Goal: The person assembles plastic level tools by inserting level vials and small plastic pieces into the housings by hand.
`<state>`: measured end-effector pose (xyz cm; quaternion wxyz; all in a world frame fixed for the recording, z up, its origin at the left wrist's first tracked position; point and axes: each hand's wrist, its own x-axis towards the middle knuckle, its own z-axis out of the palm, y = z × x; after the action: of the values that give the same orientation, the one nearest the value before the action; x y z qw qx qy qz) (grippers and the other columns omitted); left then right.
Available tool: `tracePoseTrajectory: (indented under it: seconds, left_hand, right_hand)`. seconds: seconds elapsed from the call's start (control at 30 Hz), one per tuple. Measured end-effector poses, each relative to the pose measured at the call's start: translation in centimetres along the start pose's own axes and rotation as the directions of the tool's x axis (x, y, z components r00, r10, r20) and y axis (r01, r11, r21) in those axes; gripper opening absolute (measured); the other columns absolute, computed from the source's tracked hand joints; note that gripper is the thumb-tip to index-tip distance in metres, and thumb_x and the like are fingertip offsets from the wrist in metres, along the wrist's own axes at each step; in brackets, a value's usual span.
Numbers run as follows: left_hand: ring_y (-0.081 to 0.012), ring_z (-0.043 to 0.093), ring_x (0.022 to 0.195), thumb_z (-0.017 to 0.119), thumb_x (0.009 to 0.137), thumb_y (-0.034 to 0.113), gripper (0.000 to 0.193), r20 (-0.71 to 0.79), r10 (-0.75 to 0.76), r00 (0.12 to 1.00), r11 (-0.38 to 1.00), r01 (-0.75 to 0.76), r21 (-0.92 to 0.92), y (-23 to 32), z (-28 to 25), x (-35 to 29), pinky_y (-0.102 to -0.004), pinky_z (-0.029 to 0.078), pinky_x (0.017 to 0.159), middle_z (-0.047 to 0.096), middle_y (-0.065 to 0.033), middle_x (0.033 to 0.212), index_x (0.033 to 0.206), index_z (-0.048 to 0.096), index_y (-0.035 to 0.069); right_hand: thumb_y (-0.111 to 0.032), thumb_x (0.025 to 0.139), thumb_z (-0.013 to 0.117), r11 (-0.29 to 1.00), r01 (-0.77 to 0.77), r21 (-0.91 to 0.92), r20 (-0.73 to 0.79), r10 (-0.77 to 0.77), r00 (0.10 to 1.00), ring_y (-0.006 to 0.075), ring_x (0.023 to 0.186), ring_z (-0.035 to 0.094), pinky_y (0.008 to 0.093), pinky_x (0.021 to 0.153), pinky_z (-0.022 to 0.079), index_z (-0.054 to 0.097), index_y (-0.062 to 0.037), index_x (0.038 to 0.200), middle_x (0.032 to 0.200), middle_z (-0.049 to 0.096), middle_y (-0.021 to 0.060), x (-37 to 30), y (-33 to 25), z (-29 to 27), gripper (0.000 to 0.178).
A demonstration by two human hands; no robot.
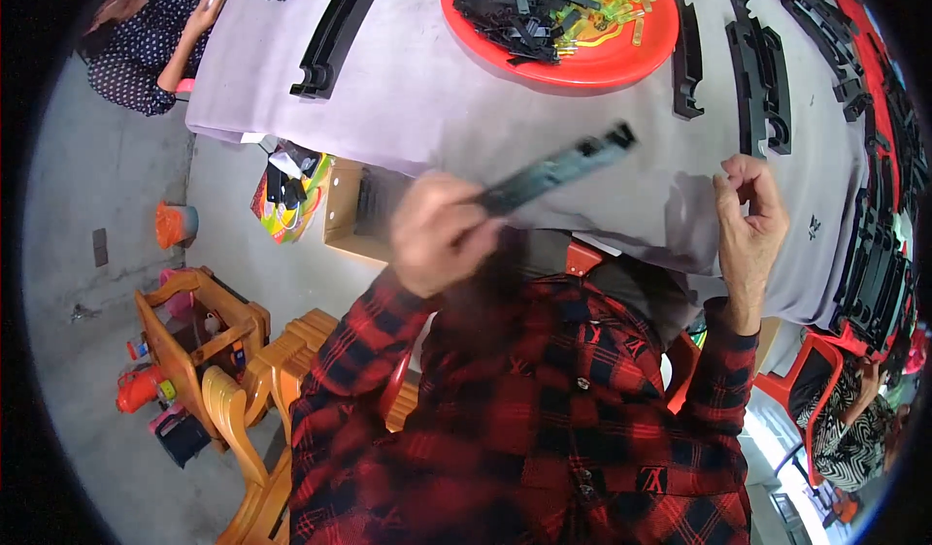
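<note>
Gripping one end of a long black plastic strip (pixel 558 169), the left hand (pixel 434 234) was closed tight around it, and the strip slanted up toward two o'clock above the near edge of the bench (pixel 437 99), blurred by motion. The right hand (pixel 749 217), at three o'clock from the strip and well apart from it, hovered over the grey cloth with fingers curled and thumb near the forefinger; whether it pinched anything could not be told. At twelve o'clock sat a red tray (pixel 621 60) heaped with small black and yellow-green parts. More black strips (pixel 757 79) lay in rows at one to three o'clock, and another pair (pixel 335 31) at eleven o'clock. Orange plastic chairs (pixel 243 390) stood on the floor at eight o'clock.
</note>
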<state>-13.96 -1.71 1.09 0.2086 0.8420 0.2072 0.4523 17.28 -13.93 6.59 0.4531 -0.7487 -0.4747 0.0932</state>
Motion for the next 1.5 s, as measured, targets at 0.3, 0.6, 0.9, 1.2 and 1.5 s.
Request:
tracePoseTrajectory:
  seconds: [0.3,0.6,0.9,1.2,1.5]
  left_hand:
    - [-0.0301,0.061,0.094,0.079,0.084,0.009,0.016,-0.318,-0.173,0.932,0.818,0.315,0.48,-7.6,-5.0,2.5,-0.0402,0.049,0.084,0.061,-0.0139,0.1,0.084,0.064,0.002]
    - [-0.0291,0.057,0.103,0.074,0.09,0.03,0.02,-0.323,-0.079,0.943,0.602,0.303,0.739,-15.0,-4.4,5.8,-0.0454,0.043,0.09,0.062,-0.0061,0.104,0.084,0.07,0.011]
    - [-0.0322,0.057,0.109,0.072,0.089,0.031,0.017,-0.301,-0.217,0.929,0.538,0.371,0.757,-16.9,-4.8,5.9,-0.0503,0.041,0.094,0.064,-0.0077,0.108,0.09,0.074,0.013]
    - [-0.0316,0.055,0.103,0.078,0.086,0.018,0.025,-0.373,0.038,0.927,0.74,0.225,0.634,-13.1,-3.3,6.4,-0.0438,0.044,0.09,0.059,-0.013,0.106,0.105,0.07,0.006]
    - [-0.0308,0.058,0.102,0.07,0.084,-0.006,0.018,-0.172,-0.022,0.985,0.978,0.057,0.201,-1.8,4.3,5.6,-0.0418,0.048,0.09,0.059,-0.0153,0.104,0.102,0.067,-0.001]
  right_hand:
    - [0.003,0.089,0.065,0.913,-0.196,0.358,-0.036,0.223,0.974,0.0017,0.071,0.046,0.0183,0.065,0.04,0.064,-0.0027,0.095,0.083,0.053,-0.0063,-2.5,4.7,1.4,0.008]
    - [0.004,0.086,0.066,0.963,-0.178,0.201,-0.077,0.197,0.977,0.0046,0.073,0.048,0.0206,0.067,0.042,0.064,-0.002,0.094,0.08,0.055,-0.0024,-3.9,5.7,1.5,0.01]
    - [0.003,0.085,0.066,0.938,-0.247,0.243,-0.04,0.264,0.964,0.0046,0.073,0.049,0.021,0.067,0.043,0.063,-0.002,0.093,0.079,0.055,-0.0032,-3.3,4.7,1.1,0.01]
    - [-0.012,0.082,0.077,0.989,-0.142,0.04,-0.049,0.144,0.988,0.0134,0.068,0.058,0.0283,0.064,0.051,0.062,-0.0017,0.1,0.078,0.06,0.0038,2.5,2.2,1.7,0.026]
    - [-0.038,0.079,0.078,0.848,-0.094,-0.522,-0.041,0.085,0.996,0.0414,0.088,0.068,0.051,0.073,0.054,0.057,-0.0006,0.109,0.104,0.064,0.0199,6.6,2.6,6.6,0.053]
